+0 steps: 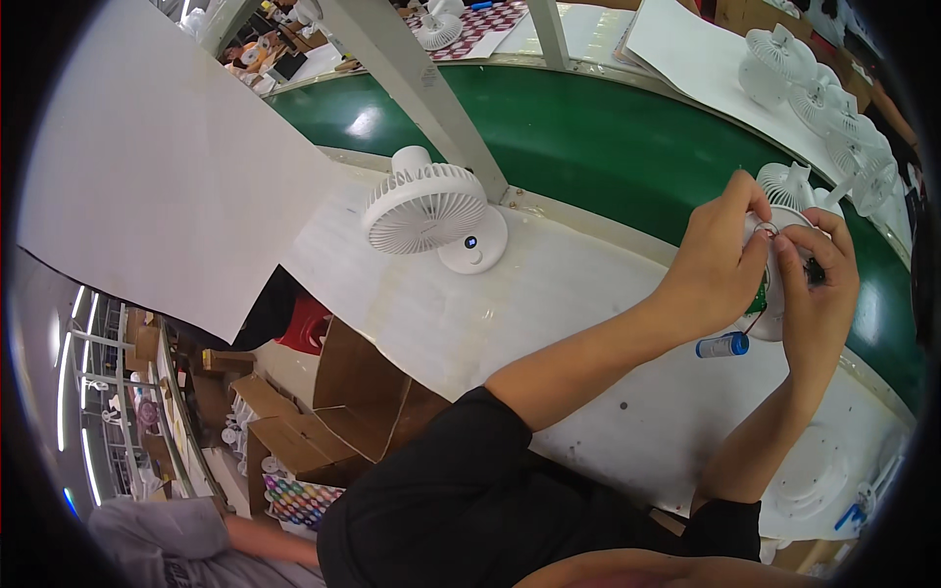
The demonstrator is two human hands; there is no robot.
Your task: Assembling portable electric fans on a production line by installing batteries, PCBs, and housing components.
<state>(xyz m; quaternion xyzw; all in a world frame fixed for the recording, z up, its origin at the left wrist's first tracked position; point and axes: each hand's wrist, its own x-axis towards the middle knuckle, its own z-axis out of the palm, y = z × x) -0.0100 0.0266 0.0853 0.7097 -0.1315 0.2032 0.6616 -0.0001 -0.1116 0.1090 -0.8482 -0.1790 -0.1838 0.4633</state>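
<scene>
At the right, both my hands work over an upturned white round fan base (771, 321) with its inside showing. My left hand (711, 260) has thumb and forefinger pinched on thin wires (767, 229) near the rim. From the other side my right hand (818, 260) pinches at the same wires, its fingers lying over the base. Part of a green circuit board (760, 296) shows beside my left hand. A blue cylindrical battery (722, 345) hangs from the base by a thin lead. My fingers hide exactly how the wires meet.
An assembled white fan (426, 211) stands on the white-covered bench (588, 294). Beyond runs a green conveyor belt (578, 127), with a metal post (412, 83) before it. More white fans (779, 59) stand across it. Cardboard boxes (358, 392) and a person in grey (162, 539) are lower left.
</scene>
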